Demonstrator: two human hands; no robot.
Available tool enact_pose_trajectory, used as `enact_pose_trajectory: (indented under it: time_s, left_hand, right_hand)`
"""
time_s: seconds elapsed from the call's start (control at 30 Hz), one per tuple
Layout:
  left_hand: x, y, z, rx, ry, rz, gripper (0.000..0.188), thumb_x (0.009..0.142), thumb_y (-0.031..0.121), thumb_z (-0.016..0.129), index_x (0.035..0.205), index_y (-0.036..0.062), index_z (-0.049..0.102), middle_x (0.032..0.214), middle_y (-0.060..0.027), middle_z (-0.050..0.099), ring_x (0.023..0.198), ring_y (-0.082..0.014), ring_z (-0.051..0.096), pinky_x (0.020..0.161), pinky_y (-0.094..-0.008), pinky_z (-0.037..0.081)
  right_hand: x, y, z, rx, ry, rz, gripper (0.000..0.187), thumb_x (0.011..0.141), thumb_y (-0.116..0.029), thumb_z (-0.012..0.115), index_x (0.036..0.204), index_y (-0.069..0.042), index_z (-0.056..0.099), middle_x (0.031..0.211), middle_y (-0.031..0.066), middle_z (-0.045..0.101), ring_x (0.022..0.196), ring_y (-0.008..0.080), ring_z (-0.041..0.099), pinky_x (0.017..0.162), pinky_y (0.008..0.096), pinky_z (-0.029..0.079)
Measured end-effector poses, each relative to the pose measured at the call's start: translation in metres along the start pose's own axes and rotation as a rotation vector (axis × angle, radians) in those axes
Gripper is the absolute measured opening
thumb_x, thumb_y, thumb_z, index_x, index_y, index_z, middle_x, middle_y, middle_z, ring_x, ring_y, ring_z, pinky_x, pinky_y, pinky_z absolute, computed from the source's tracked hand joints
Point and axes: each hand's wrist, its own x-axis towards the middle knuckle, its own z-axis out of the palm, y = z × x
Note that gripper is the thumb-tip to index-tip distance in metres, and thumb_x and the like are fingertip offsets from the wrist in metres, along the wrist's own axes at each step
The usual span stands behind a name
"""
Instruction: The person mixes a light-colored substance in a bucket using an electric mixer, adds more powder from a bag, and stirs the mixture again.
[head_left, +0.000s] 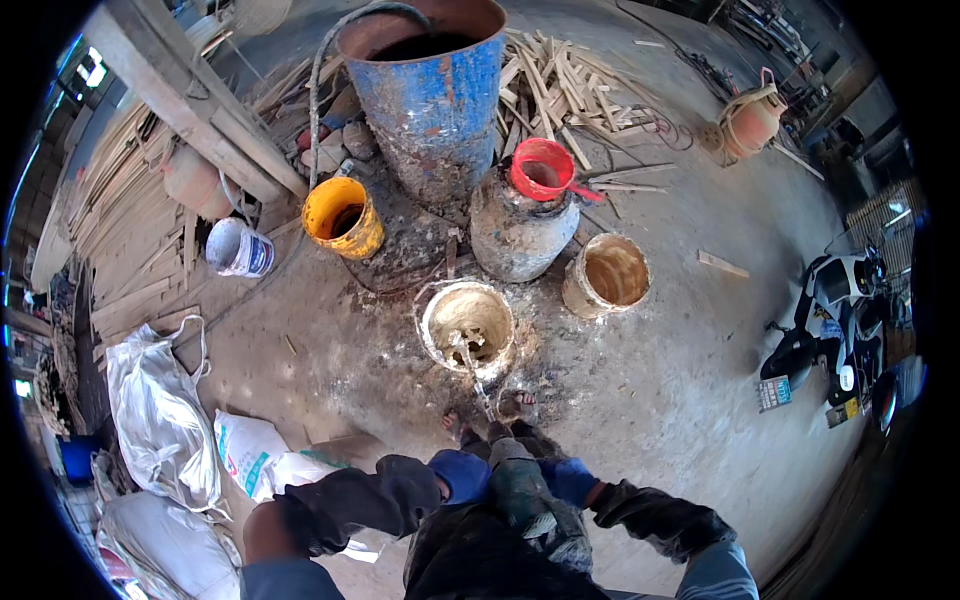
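Observation:
My left hand (462, 477) and my right hand (570, 481), both in blue gloves, are closed at either side of a dirty, grey-green hand-held mixer (516, 482) in front of my body. Its handles are mostly hidden under the gloves. A whitish, crusted mixer shaft (479, 385) slants away from me, over the near rim and into a round bucket (428, 322). Pale, cream-coated walls line this bucket, and the shaft's coated end shows inside it. The bucket stands on the floor just beyond my feet (518, 403).
Beyond the bucket stand a tall blue drum (430, 110), a squat grey container (520, 240) with a red dipper (543, 170) on top, a coated bucket (578, 287) and a yellow bucket (372, 235). White sacks (160, 400) lie left; a motorbike (845, 310) is at right.

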Motion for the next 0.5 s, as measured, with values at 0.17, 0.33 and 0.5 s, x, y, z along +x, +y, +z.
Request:
enact_pose_trajectory:
  time_s: [0.17, 0.33, 0.5]
  left_hand:
    - [0.024, -0.030, 0.004, 0.220, 0.000, 0.072, 0.028, 0.078, 0.035, 0.060, 0.077, 0.0095, 0.073, 0.080, -0.0164, 0.069, 0.071, -0.0364, 0.068, 0.062, -0.0489, 0.053]
    - [0.048, -0.071, 0.013, 0.337, 0.088, 0.004, 0.028, 0.079, 0.041, 0.061, 0.084, 0.0136, 0.068, 0.083, -0.0129, 0.068, 0.077, -0.0344, 0.066, 0.066, -0.0477, 0.051]
    - [0.057, -0.073, 0.025, 0.064, 0.193, -0.141, 0.037, 0.085, 0.047, 0.052, 0.089, 0.0135, 0.069, 0.083, -0.0146, 0.067, 0.077, -0.0372, 0.065, 0.066, -0.0492, 0.050]
  right_hand:
    - [0.018, 0.022, 0.065, -0.075, 0.060, 0.127, 0.036, 0.087, -0.023, 0.055, 0.121, -0.011, 0.059, 0.112, 0.0177, 0.063, 0.102, 0.0354, 0.061, 0.085, 0.0414, 0.048]
    - [0.054, 0.023, 0.046, -0.185, 0.192, 0.013, 0.027, 0.082, -0.015, 0.056, 0.108, -0.012, 0.061, 0.083, 0.0138, 0.066, 0.074, 0.0330, 0.064, 0.060, 0.0424, 0.050]
    - [0.093, 0.023, -0.016, -0.353, 0.131, -0.081, 0.025, 0.082, -0.028, 0.057, 0.100, -0.013, 0.064, 0.086, 0.0156, 0.067, 0.076, 0.0380, 0.064, 0.062, 0.0472, 0.050]
